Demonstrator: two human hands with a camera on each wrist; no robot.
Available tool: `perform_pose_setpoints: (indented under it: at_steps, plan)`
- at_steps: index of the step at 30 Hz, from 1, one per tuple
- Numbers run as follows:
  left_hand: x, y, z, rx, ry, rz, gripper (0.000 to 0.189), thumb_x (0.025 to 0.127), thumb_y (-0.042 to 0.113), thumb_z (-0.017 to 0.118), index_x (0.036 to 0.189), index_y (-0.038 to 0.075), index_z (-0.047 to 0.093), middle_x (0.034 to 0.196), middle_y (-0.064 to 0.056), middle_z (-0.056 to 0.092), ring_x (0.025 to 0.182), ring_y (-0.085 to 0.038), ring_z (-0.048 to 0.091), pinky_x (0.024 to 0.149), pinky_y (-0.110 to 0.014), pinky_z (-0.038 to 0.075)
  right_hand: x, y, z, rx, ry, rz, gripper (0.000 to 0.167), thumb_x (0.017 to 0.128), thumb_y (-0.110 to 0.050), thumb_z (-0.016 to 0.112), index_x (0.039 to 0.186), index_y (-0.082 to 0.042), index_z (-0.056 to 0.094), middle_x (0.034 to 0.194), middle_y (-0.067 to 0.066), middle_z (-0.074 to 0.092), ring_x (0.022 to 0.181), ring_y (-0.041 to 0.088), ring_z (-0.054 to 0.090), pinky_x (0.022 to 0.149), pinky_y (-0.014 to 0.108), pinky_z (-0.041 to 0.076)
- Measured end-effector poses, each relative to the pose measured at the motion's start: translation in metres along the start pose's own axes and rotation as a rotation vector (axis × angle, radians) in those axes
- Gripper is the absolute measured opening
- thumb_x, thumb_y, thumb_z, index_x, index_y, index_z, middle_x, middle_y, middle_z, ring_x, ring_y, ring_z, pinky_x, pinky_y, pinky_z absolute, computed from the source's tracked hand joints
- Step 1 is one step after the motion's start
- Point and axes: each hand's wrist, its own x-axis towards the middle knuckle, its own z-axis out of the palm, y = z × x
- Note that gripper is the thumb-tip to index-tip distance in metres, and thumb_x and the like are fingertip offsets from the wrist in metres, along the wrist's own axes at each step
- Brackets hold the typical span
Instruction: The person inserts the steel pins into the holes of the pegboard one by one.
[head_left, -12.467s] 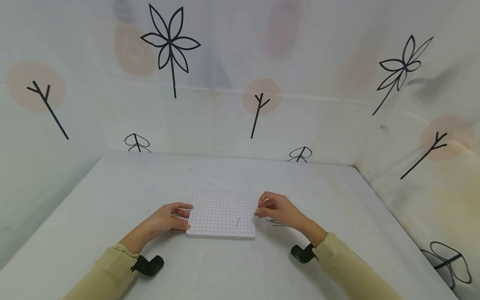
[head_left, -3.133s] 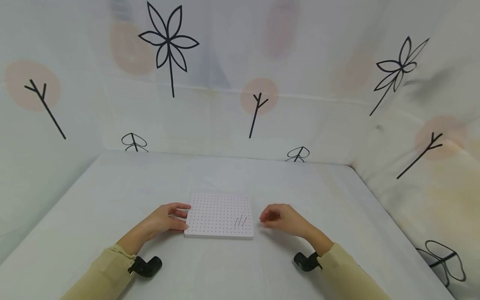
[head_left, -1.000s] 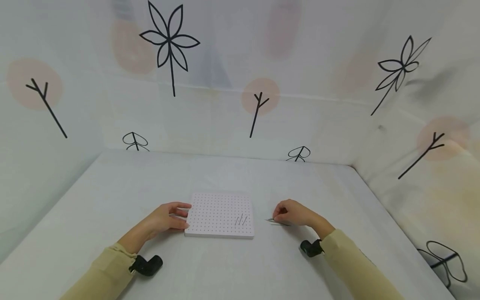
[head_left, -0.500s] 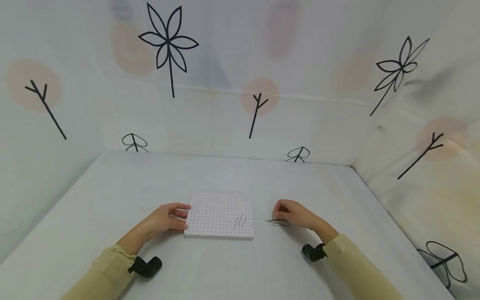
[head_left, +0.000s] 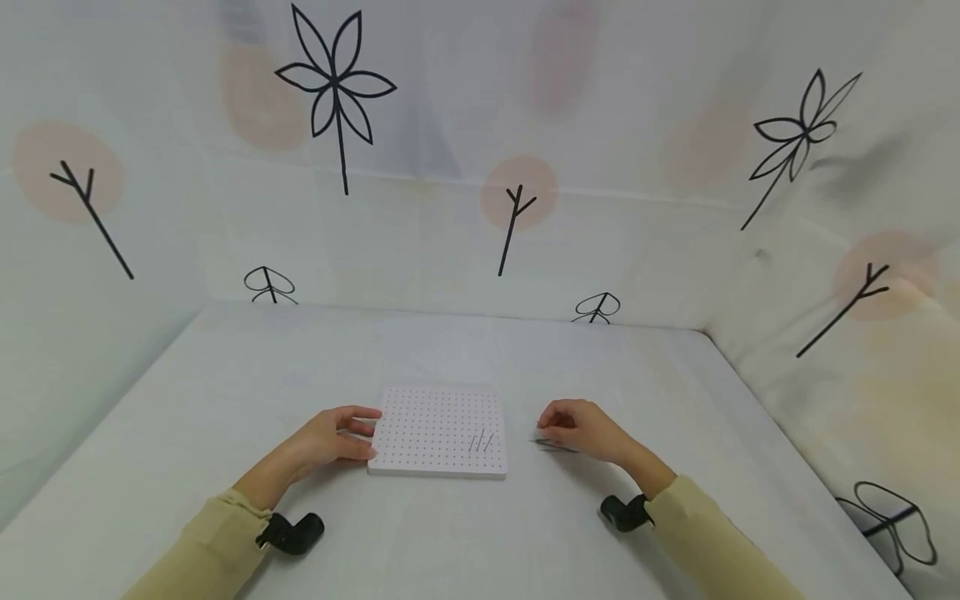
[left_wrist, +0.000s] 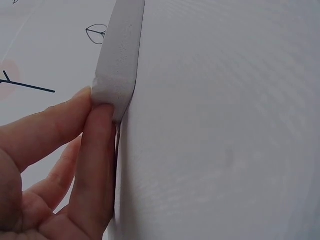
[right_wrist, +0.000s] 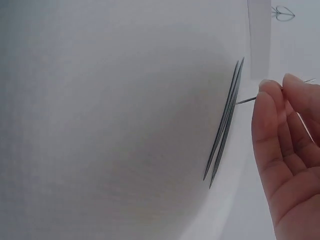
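Note:
A white pegboard (head_left: pixel 438 429) with rows of small holes lies on the table. Three thin metal needles (head_left: pixel 481 439) stand in its near right part. My left hand (head_left: pixel 339 435) rests against the board's left edge, thumb and fingers extended; in the left wrist view the fingertips touch a corner of the board (left_wrist: pixel 117 60). Right of the board, my right hand (head_left: pixel 573 425) pinches a needle (right_wrist: pixel 246 101) between thumb and fingertips, its ends showing on both sides. Several loose needles (right_wrist: pixel 224 122) lie bunched beneath that hand on the table, pointed at both ends.
The table (head_left: pixel 420 533) is covered in white cloth. Behind and beside it hang pale sheets (head_left: pixel 442 242) printed with black plant drawings. A black wrist camera (head_left: pixel 296 533) sits at the left sleeve, another camera (head_left: pixel 626 512) at the right.
Since 12.5 seconds ago, the needles standing in the board have grown from one to three. The right hand moved right to the loose needles and now shifts slightly left, pinching one. Left hand unchanged.

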Motion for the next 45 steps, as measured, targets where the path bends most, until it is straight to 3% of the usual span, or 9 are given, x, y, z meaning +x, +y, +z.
perform_pose_setpoints:
  at_steps: [11,19,26,31,38,45]
  plan:
    - [0.002,-0.001,-0.001,-0.005,-0.001,-0.007,0.058,0.073,0.001,0.076,0.127,0.003,0.053,0.107,-0.012,0.057,0.085,-0.021,0.059,0.072,-0.031,0.052,-0.001,-0.011,0.009,0.152,0.043,-0.039,0.010,0.086,-0.007,0.066,0.090,-0.004,0.058,0.083,0.004,0.062,0.073,0.018,0.061,0.065,0.026,0.052]
    - [0.001,0.000,-0.002,-0.014,-0.020,0.004,0.061,0.074,0.001,0.076,0.129,0.001,0.051,0.108,-0.013,0.056,0.085,-0.021,0.059,0.073,-0.031,0.052,-0.006,-0.047,0.009,0.288,0.010,-0.049,0.010,0.087,0.002,0.061,0.091,0.003,0.051,0.088,0.020,0.066,0.081,0.036,0.063,0.072,0.041,0.053]
    - [0.000,0.000,-0.001,-0.008,-0.017,0.011,0.060,0.074,-0.001,0.075,0.129,0.001,0.050,0.107,-0.013,0.057,0.084,-0.020,0.059,0.073,-0.032,0.052,-0.008,-0.059,0.011,0.292,-0.019,-0.039,0.011,0.089,-0.001,0.059,0.091,0.001,0.049,0.092,0.019,0.067,0.082,0.037,0.063,0.072,0.047,0.052]
    - [0.000,0.001,-0.001,-0.018,-0.018,0.008,0.060,0.074,-0.001,0.075,0.128,0.001,0.051,0.107,-0.013,0.056,0.083,-0.020,0.059,0.073,-0.032,0.052,-0.005,-0.060,0.016,0.311,-0.038,-0.066,0.011,0.090,0.000,0.058,0.091,0.001,0.048,0.094,0.020,0.067,0.083,0.037,0.063,0.073,0.044,0.052]
    - [-0.001,0.002,-0.001,-0.014,-0.016,0.009,0.060,0.074,-0.001,0.075,0.128,0.000,0.051,0.106,-0.013,0.056,0.084,-0.020,0.059,0.073,-0.032,0.052,-0.002,-0.066,0.021,0.290,-0.029,-0.117,0.012,0.088,0.000,0.061,0.088,0.000,0.050,0.090,0.015,0.067,0.082,0.028,0.064,0.071,0.027,0.050]
    - [-0.003,0.002,-0.001,-0.009,-0.015,0.005,0.060,0.074,0.000,0.076,0.128,0.000,0.050,0.107,-0.014,0.055,0.083,-0.021,0.058,0.073,-0.032,0.052,0.001,-0.068,0.027,0.275,-0.050,-0.160,0.011,0.086,0.003,0.062,0.086,0.003,0.050,0.090,0.017,0.067,0.083,0.030,0.064,0.070,0.023,0.048]
